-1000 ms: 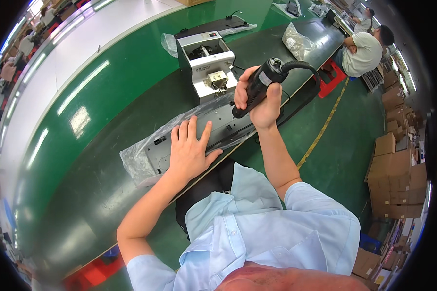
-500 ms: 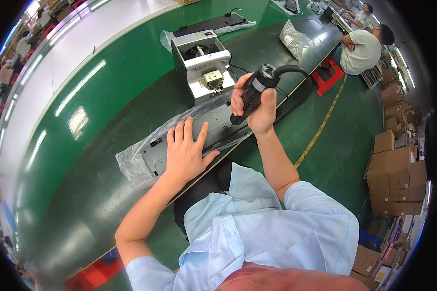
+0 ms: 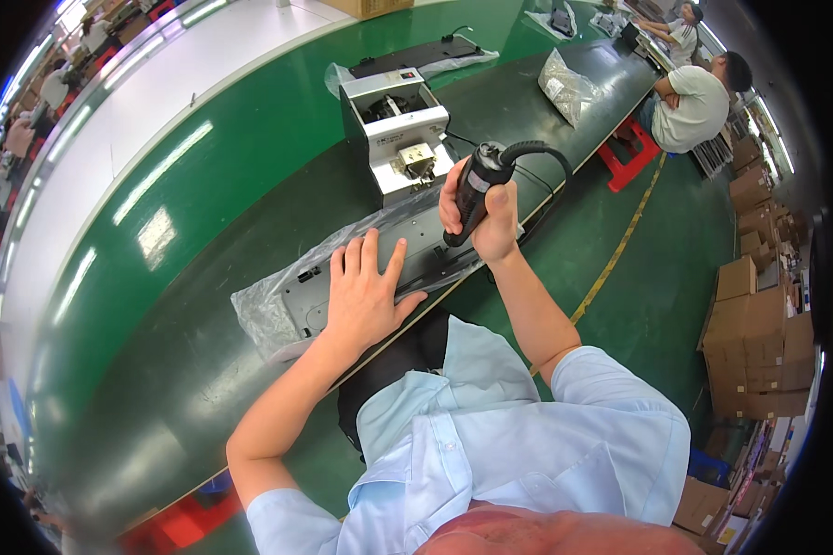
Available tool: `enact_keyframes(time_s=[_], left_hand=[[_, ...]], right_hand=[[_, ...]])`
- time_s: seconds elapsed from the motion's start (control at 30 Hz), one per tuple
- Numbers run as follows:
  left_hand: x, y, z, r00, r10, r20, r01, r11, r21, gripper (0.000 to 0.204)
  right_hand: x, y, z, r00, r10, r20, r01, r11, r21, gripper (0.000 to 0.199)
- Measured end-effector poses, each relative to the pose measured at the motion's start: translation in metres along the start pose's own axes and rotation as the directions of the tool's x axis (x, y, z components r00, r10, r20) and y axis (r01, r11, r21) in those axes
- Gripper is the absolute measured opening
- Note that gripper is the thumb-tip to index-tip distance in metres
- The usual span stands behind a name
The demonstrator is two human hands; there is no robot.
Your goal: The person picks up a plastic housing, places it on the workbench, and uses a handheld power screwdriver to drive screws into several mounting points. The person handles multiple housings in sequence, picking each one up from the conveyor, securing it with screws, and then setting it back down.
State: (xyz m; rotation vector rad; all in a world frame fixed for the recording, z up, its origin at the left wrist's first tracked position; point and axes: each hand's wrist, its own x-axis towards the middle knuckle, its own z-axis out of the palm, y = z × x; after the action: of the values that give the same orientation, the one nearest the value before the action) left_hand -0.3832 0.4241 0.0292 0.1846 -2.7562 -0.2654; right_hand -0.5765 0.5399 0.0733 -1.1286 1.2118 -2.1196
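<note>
A long grey panel (image 3: 423,229) with small black fittings lies on a crinkled clear plastic bag (image 3: 261,305) along the near edge of the bench. Flat on the panel's middle rests my left hand (image 3: 366,289), fingers stretched out and slightly spread, holding nothing. My right hand (image 3: 498,227) is wrapped around a black electric screwdriver (image 3: 477,190) over the panel's right part. The tool points down with a slight tilt, and a thick black cable leaves its top. Whether its tip touches the panel I cannot tell.
Just behind the panel stands a white-and-black screw feeder (image 3: 405,139). Another dark panel (image 3: 412,55) lies beyond it on plastic. A clear bag of small parts (image 3: 567,88) sits to the right. A seated person (image 3: 690,106) and a red stool (image 3: 627,157) are at far right.
The screwdriver has come slightly lower and more upright in my right hand. My left hand stays on the panel. The whole view has shifted a little.
</note>
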Motion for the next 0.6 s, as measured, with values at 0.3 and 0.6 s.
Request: enact_keyframes(time_s=[0.3, 0.6], left_hand=[[-0.004, -0.001, 0.002, 1.0, 0.01, -0.025, -0.01, 1.0, 0.023, 0.078], [-0.003, -0.003, 0.002, 1.0, -0.004, -0.027, 0.004, 1.0, -0.012, 0.078]], right_hand=[[0.081, 0.01, 0.02, 0.932, -0.342, -0.118, 0.339, 0.94, -0.043, 0.071], [0.047, -0.008, -0.016, 0.964, -0.253, -0.086, 0.243, 0.964, -0.11, 0.08]])
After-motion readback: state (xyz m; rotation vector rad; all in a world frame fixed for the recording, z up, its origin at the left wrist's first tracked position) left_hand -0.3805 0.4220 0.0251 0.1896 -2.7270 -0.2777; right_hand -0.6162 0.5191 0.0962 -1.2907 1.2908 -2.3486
